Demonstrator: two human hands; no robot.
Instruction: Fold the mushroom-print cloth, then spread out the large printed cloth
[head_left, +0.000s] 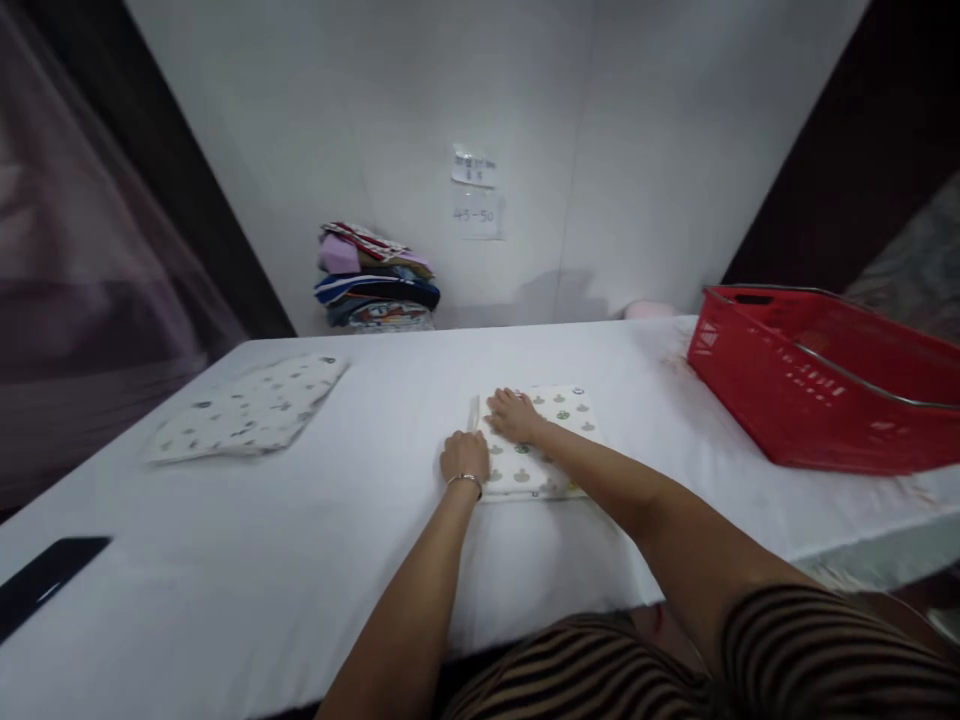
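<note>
A folded white cloth [551,455] with small grey and green prints lies flat on the white-covered table in front of me. My left hand [465,457], with a bracelet at the wrist, is closed at the cloth's left edge; its fingertips are partly hidden. My right hand [514,415] rests flat on top of the cloth near its upper left part, fingers stretched out. Farther left on the table lies a second white printed cloth [251,408], spread flat and slightly blurred.
A red plastic basket [795,390] with a metal handle stands at the right. Folded colourful fabrics [377,280] are stacked by the back wall, left of two paper notes [477,205]. A dark flat device [52,580] lies at the left front of the table [315,580].
</note>
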